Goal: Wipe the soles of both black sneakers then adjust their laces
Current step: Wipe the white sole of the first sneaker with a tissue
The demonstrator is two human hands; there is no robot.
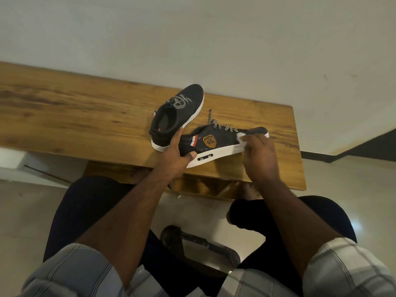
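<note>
A wooden table (85,108) stands against a pale wall (192,35). On it, near the right end, are two black sneakers with white soles. The far sneaker (177,116) stands upright, laces on top. The near sneaker (216,142) is tilted on its side, heel lifted at the table's front edge. The left hand (175,155) grips this sneaker at the heel, fingers and thumb curled round it. The right hand (257,155) holds a white cloth (241,139) with bent fingers and presses it on the sole near the toe.
</note>
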